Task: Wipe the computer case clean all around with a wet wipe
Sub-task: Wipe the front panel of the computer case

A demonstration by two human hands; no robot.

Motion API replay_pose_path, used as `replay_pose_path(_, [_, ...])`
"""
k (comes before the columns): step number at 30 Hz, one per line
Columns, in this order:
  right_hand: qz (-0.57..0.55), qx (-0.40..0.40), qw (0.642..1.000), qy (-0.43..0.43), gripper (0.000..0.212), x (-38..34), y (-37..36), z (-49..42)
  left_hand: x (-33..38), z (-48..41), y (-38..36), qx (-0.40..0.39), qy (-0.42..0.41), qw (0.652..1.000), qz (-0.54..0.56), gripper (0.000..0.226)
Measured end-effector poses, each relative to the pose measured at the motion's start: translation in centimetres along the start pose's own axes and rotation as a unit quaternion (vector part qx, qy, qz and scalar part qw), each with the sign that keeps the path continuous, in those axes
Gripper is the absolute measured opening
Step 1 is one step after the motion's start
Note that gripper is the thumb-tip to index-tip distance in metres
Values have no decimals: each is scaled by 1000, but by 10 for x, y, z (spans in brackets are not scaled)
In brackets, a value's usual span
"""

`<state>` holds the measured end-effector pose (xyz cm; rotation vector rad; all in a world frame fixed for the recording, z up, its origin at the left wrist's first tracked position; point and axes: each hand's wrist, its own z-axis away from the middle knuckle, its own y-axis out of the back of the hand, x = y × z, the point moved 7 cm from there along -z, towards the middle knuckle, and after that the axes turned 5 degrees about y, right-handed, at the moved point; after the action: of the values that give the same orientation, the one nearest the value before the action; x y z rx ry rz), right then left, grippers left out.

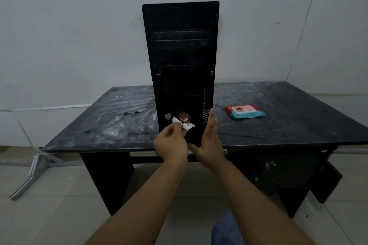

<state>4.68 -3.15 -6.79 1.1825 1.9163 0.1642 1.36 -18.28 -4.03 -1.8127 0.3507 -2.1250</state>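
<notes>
A tall black computer case stands upright on a dusty black desk, its front panel facing me. My left hand pinches a crumpled white wet wipe against the lower front panel, just under the round copper-ringed button. With straight fingers, my right hand lies flat along the case's lower right front edge, thumb at the bottom of the panel.
A red and blue pack of wet wipes lies on the desk right of the case. The desk top is streaked with white dust. A grey metal frame lies on the tiled floor at the left. A pale wall stands behind.
</notes>
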Motion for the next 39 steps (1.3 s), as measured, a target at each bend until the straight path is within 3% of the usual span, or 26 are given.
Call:
replay_pose_path(2, [-1,2,1000,8,134,1,1,0,11,2,2,13,-111,989,-93,15])
replay_pose_path(4, [-2,8,1000,12,132,0,2,0,28,4,2,16,-235,958,-166,15])
replay_pose_path(8, [-8,5,1000,14,130,2,3,0,60,4,-22,-61,-454,817,-350,14])
replay_pose_path(11, [-18,23,1000,-5,123,-3,6,2,70,3,-43,-160,-547,691,-443,12])
replay_pose_path(13, [-8,99,995,-11,105,-14,20,5,72,2,-45,-202,-573,649,-458,15])
replay_pose_path(14, [14,147,989,5,92,-22,29,6,74,1,-44,-217,-569,653,-450,22])
replay_pose_path(16, [63,203,975,71,68,-44,41,4,82,0,-37,-231,-534,701,-413,34])
replay_pose_path(19, [122,166,965,164,48,-68,36,-14,85,0,-31,-258,-457,777,-347,47])
replay_pose_path(22, [129,164,961,183,30,-76,34,-29,84,0,-25,-266,-431,805,-310,55])
replay_pose_path(25, [122,202,958,165,13,-76,38,-33,88,-6,-9,-204,-446,822,-287,57])
replay_pose_path(27, [67,218,967,115,12,-71,39,-31,89,-14,6,-134,-464,829,-282,62])
replay_pose_path(29, [-22,232,971,52,22,-64,40,-27,83,-31,20,-92,-428,854,-281,71])
replay_pose_path(34, [-68,272,960,-5,21,-61,31,-10,53,-50,21,-194,-306,890,-277,84])
replay_pose_path(39, [-115,255,957,-70,21,-51,7,12,36,-50,18,-224,-284,894,-265,91])
